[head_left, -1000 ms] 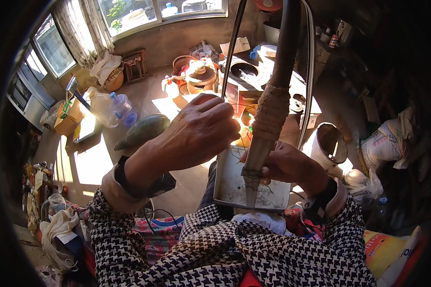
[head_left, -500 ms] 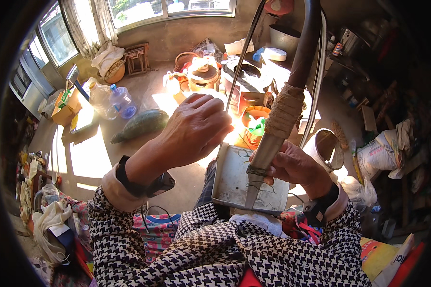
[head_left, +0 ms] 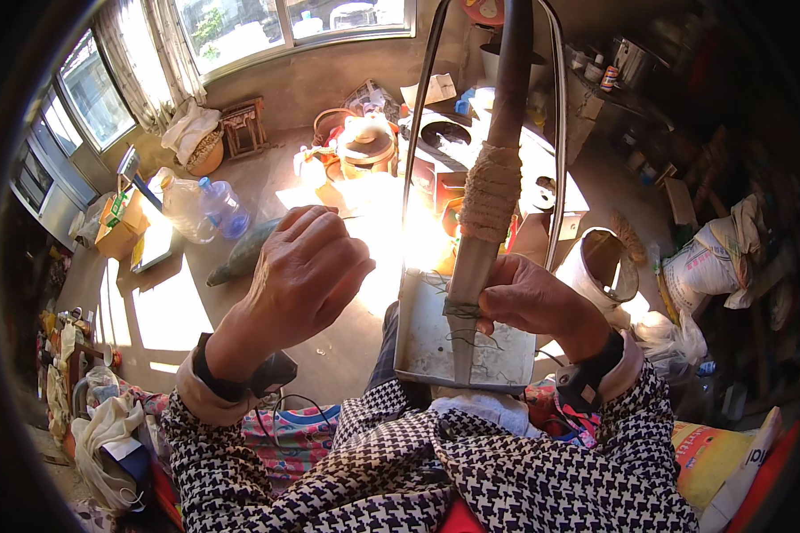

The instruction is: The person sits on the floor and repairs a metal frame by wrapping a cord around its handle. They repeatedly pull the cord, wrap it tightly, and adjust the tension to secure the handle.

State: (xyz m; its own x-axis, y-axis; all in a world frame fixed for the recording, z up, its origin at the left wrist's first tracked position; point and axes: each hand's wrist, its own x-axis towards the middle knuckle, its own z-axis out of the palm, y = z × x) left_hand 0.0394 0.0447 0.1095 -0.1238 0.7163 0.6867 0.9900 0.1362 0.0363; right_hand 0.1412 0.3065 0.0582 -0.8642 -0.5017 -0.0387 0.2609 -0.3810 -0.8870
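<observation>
Across the lap, a flat metal blade (head_left: pixel 465 342) lies with a long wooden handle (head_left: pixel 492 204) rising from its middle, up and away from the body. Thin wire (head_left: pixel 460 311) is wound round the handle where it meets the blade, and a band of cord wrapping (head_left: pixel 490 191) sits higher up the shaft.

Right hand (head_left: pixel 532 300) is clenched on the handle at the wire binding, fingers curled round it and pinning the joint. Left hand (head_left: pixel 307 271) hovers over open floor, well left of the blade, fingers loosely curled; whether it pinches a wire end cannot be told.

To bind well, the right hand should hold the handle flat against the blade so nothing shifts, while each turn is pulled tight and laid just beside the one before, not crossing it.

Blade edges at left and at the near side by the houndstooth jacket (head_left: pixel 436 471) look thin and bare, so fingers do best on the shaft. A metal rod frame (head_left: pixel 412 160) runs close on both sides of the handle, hemming it in. Room is freest to the left; a bucket (head_left: pixel 606 266) and sacks (head_left: pixel 707 266) crowd the right.
</observation>
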